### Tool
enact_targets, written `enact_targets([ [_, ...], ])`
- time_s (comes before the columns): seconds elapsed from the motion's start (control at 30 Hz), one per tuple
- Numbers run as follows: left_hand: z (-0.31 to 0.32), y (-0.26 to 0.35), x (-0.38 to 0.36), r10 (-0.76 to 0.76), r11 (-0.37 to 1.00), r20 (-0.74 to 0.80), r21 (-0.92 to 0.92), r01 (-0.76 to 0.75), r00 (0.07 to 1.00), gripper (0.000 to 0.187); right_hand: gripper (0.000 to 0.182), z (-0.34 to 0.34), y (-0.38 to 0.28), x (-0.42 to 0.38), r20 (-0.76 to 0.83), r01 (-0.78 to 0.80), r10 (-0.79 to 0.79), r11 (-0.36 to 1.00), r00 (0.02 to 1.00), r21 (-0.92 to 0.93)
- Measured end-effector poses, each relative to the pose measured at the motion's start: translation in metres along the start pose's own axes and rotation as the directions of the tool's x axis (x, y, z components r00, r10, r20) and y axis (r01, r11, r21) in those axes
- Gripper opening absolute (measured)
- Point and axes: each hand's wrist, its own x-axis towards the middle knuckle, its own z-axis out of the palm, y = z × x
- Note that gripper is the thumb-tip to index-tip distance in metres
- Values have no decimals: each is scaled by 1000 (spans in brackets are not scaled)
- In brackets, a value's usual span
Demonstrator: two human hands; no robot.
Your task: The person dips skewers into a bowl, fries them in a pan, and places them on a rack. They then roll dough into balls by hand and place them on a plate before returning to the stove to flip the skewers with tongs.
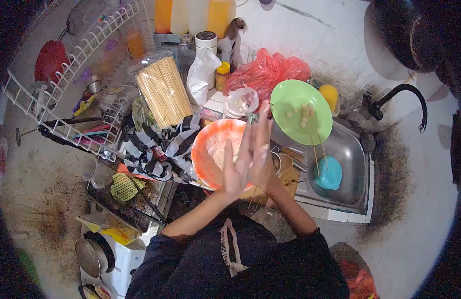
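My left hand (pixel 237 168) and my right hand (pixel 262 162) are pressed palm to palm with fingers stretched out. White residue coats both. Whatever lies between the palms, if anything, is hidden. Just under them is an orange-and-white bowl (pixel 202 142) holding pale dough or flour (pixel 216 149). Beyond my right hand, a light green plate (pixel 286 124) rests over the sink edge, carrying several small pale dough balls (pixel 304 121) and a pair of thin sticks (pixel 315 144).
On the right, the metal sink (pixel 352 192) holds a turquoise bowl (pixel 329 175) below a black faucet (pixel 407 87). Packed wooden skewers (pixel 164 89), a red plastic bag (pixel 270 72) and a yellow-lidded jar (pixel 222 75) stand behind. At left are a white dish rack (pixel 29 104) and striped bag (pixel 151 149).
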Motion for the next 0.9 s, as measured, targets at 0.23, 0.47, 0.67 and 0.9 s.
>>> enact_targets([
  [0.23, 16, 14, 10, 54, 998, -9, 8, -54, 998, 69, 64, 5, 9, -21, 70, -74, 62, 979, 996, 192],
  [0.47, 14, -5, 1, 103, 851, 72, 510, -125, 992, 67, 61, -13, 25, 6, 103, -241, 223, 781, 969, 576],
  [0.67, 19, 14, 12, 179, 908, 11, 382, -170, 984, 68, 63, -4, 13, -32, 217, -196, 109, 878, 970, 437],
  [0.9, 13, -5, 1, 68, 850, 87, 517, -103, 994, 73, 69, -5, 22, 4, -83, -135, 160, 960, 984, 246],
])
